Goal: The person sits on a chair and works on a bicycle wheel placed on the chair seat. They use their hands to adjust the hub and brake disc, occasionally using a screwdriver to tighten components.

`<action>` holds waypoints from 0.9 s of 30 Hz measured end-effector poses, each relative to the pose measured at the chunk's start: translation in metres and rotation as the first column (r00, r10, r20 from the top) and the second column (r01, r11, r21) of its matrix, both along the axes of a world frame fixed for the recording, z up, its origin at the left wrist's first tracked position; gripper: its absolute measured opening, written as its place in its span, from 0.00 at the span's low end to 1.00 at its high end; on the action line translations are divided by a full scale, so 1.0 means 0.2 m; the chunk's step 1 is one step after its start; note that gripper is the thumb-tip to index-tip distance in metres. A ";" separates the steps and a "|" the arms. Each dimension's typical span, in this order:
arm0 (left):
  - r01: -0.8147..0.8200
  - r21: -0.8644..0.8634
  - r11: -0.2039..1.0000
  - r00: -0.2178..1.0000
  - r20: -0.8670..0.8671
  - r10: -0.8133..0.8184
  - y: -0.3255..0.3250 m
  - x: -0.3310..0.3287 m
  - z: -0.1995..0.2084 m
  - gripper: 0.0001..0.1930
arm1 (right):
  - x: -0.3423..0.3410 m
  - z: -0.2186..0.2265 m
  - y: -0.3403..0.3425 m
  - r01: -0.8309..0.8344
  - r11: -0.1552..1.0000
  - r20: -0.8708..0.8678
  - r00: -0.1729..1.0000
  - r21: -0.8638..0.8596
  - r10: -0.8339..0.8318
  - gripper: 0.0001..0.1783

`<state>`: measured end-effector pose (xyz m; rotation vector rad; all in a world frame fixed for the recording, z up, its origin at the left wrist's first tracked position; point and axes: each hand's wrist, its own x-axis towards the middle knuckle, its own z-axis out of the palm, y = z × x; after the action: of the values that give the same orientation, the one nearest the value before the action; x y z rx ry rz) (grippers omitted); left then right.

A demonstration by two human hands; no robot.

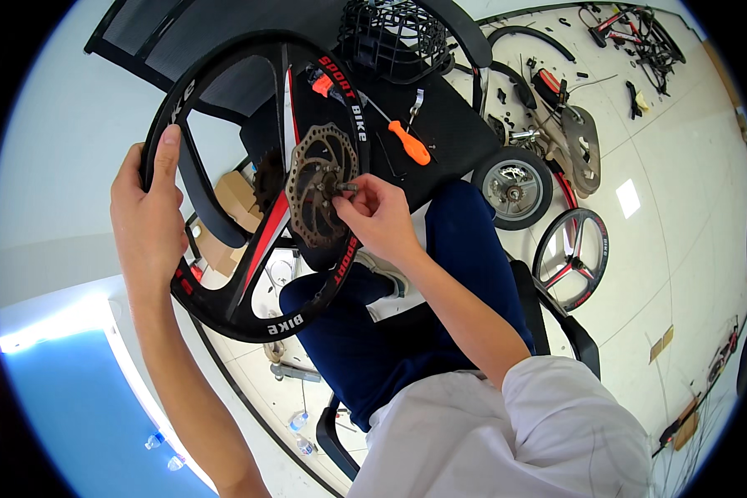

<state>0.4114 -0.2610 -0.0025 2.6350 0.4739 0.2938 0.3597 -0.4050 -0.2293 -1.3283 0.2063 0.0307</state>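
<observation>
A black bicycle wheel (261,245) with red-and-white trimmed spokes is held up tilted in front of me. My left hand (151,217) is closed around its rim on the left, thumb on the near face. A perforated metal brake disc (304,222), brownish in the middle, is fixed at the hub. At the hub's centre my right hand (382,217) pinches the end of the axle (349,188) between thumb and fingers. Whether a small nut sits in that pinch is hidden by the fingers.
On the black chair seat (456,124) ahead lie an orange-handled screwdriver (410,144) and a black wire basket (390,41). Rightward on the floor are a small wheel (513,187), a three-spoke wheel (571,259) and scattered bike parts. A cardboard box (237,199) stands behind the wheel.
</observation>
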 end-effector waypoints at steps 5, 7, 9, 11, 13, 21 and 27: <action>0.002 0.001 1.000 1.000 0.003 -0.002 0.01 0.00 0.00 0.28 | -0.04 0.01 -0.02 -0.073 0.996 -0.009 0.997 -0.056 0.073 0.06; -0.003 -0.010 1.000 1.000 -0.019 0.003 0.00 0.00 0.01 0.28 | -0.04 0.01 -0.03 -0.082 0.995 -0.034 0.996 -0.048 0.081 0.06; -0.005 -0.013 1.000 1.000 -0.011 0.005 -0.01 0.00 0.01 0.28 | -0.04 0.01 -0.02 -0.062 0.998 0.021 0.998 -0.003 0.062 0.06; -0.007 -0.014 1.000 1.000 -0.002 0.007 -0.02 0.00 0.01 0.28 | -0.04 0.00 -0.01 -0.037 0.998 0.067 0.997 0.049 0.033 0.06; -0.008 -0.012 1.000 1.000 0.008 0.008 -0.02 0.00 0.01 0.28 | -0.04 -0.01 0.00 -0.005 0.994 0.102 0.995 0.108 -0.006 0.06; -0.009 -0.015 1.000 1.000 -0.006 0.009 -0.01 0.00 0.01 0.27 | -0.03 -0.03 0.00 -0.035 0.995 0.021 0.999 0.090 0.034 0.08; -0.004 -0.021 1.000 1.000 -0.009 0.004 -0.01 0.00 0.01 0.27 | -0.03 0.00 -0.01 -0.055 0.993 -0.023 0.998 0.106 0.058 0.06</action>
<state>0.4109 -0.2628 -0.0001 2.6162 0.4821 0.2769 0.3533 -0.4070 -0.2294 -1.2290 0.1868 0.1054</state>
